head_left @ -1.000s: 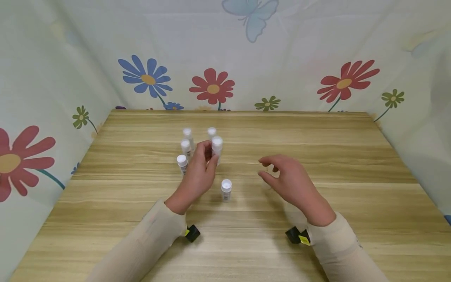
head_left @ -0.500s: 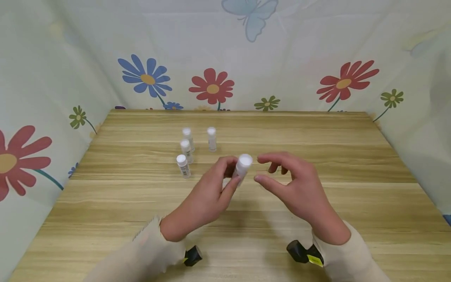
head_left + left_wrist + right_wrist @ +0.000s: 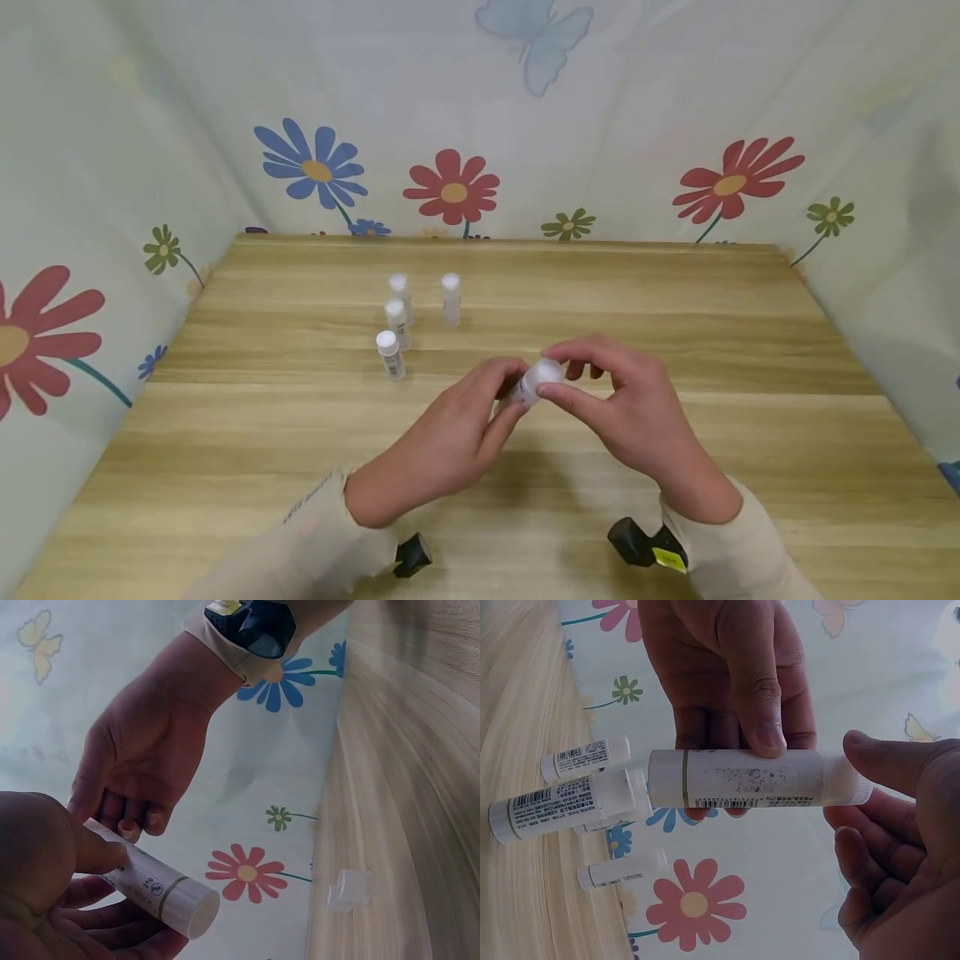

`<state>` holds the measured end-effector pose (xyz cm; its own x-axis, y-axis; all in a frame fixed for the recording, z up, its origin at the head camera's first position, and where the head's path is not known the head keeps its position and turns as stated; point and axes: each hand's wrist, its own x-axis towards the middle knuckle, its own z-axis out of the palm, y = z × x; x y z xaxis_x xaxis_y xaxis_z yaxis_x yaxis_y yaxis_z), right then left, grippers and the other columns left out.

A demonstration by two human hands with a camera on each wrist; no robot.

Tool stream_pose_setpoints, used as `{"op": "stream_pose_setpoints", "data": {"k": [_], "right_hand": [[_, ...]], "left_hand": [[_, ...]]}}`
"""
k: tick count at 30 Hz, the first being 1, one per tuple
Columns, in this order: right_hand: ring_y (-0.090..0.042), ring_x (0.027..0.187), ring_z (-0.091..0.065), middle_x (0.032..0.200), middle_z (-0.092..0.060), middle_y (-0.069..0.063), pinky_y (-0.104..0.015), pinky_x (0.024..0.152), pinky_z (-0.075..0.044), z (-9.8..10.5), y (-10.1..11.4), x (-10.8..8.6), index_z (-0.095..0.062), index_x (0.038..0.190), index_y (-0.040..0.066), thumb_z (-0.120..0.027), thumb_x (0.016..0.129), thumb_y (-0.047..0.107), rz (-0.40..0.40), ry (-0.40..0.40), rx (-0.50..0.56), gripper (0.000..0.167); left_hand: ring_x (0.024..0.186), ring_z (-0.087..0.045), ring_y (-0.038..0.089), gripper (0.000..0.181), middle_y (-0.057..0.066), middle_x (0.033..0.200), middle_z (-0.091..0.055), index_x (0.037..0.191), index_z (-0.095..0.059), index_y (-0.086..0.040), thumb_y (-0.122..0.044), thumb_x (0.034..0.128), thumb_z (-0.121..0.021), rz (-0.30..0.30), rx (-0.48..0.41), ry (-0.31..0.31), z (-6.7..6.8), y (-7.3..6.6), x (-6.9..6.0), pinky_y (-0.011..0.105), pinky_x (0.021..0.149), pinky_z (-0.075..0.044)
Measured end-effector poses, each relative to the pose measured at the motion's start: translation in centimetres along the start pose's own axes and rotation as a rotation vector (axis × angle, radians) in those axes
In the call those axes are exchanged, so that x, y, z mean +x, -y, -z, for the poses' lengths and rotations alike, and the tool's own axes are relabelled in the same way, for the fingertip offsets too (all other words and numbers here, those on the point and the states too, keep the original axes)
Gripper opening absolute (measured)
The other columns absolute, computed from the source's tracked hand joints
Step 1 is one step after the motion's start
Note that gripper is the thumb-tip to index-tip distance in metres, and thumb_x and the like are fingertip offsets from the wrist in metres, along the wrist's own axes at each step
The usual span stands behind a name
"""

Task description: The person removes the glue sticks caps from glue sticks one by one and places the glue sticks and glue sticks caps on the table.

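A white glue stick is held tilted above the table between both hands. My left hand grips its printed barrel, thumb on one side and fingers on the other. In the right wrist view, the thumb of my right hand is on the ribbed white cap, with the index finger below it. My right hand meets the cap end from the right in the head view. Several other glue sticks stand upright at the left, among them a near one and one set apart.
The wood-grain table is bordered by a flowered curtain at the back and sides. A small whitish translucent piece lies on the table in the left wrist view. Black wrist cameras hang below both sleeves.
My left hand has carried the glue stick from the group at the left toward the front and right, tilting it. My right thumb and finger have closed on its cap.
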<state>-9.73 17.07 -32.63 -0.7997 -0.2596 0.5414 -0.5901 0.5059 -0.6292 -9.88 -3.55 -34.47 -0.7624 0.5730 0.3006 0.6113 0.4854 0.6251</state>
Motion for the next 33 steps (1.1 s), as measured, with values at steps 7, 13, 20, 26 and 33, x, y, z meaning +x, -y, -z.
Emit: {"op": "stream_pose_setpoints", "data": {"k": [7, 13, 20, 26, 33], "right_hand": [[-0.007, 0.08, -0.055, 0.09, -0.068, 0.006, -0.021, 0.065, -0.041, 0.7, 0.1, 0.1, -0.071, 0.106, 0.011, -0.078, 0.077, -0.001, 0.008, -0.007, 0.057, 0.032], [-0.01, 0.081, -0.051, 0.094, -0.066, 0.007, -0.019, 0.067, -0.042, 1.6, 0.2, 0.2, -0.068, 0.107, -0.005, -0.073, 0.078, -0.011, 0.025, -0.11, 0.256, 0.031], [-0.008, 0.08, -0.051, 0.091, -0.062, 0.011, -0.019, 0.063, -0.039, 2.0, -0.1, 0.4, -0.07, 0.107, 0.001, -0.075, 0.077, -0.007, -0.025, -0.128, 0.148, 0.032], [-0.006, 0.083, -0.053, 0.092, -0.065, 0.008, -0.02, 0.071, -0.04, 2.6, -1.3, 0.7, -0.071, 0.107, 0.011, -0.076, 0.081, 0.004, -0.124, -0.042, -0.005, 0.028], [-0.011, 0.09, -0.056, 0.103, -0.069, 0.006, -0.031, 0.074, -0.045, 2.8, -3.2, 0.9, -0.071, 0.109, 0.022, -0.075, 0.085, 0.022, -0.201, 0.304, -0.23, 0.024]], "left_hand": [[0.093, -0.054, 0.006, 0.031, -0.002, 0.114, -0.057, 0.13, -0.047, -0.01, -0.023, 0.1019, -0.049, 0.012, 0.012, 0.045, 0.5, 0.0, 0.3, 0.024, 0.078, -0.051], [0.096, -0.057, 0.008, 0.033, -0.001, 0.117, -0.059, 0.131, -0.047, -0.01, -0.024, 0.1013, -0.05, 0.028, -0.028, 0.067, 1.0, 0.0, 0.5, 0.028, 0.083, -0.052], [0.112, -0.06, 0.013, 0.034, 0.003, 0.123, -0.061, 0.132, -0.044, -0.009, -0.02, 0.1011, -0.051, 0.04, -0.105, -0.002, 2.0, 0.5, 0.7, 0.033, 0.094, -0.052], [0.122, -0.058, 0.019, 0.033, 0.008, 0.128, -0.058, 0.132, -0.041, -0.005, -0.014, 0.1013, -0.049, 0.083, -0.229, -0.078, 2.3, 2.9, 1.6, 0.036, 0.103, -0.048], [0.129, -0.053, 0.025, 0.033, 0.012, 0.134, -0.053, 0.133, -0.038, -0.006, -0.015, 0.1023, -0.047, 0.156, -0.313, -0.087, 1.0, 7.5, 2.7, 0.037, 0.104, -0.046]]}}
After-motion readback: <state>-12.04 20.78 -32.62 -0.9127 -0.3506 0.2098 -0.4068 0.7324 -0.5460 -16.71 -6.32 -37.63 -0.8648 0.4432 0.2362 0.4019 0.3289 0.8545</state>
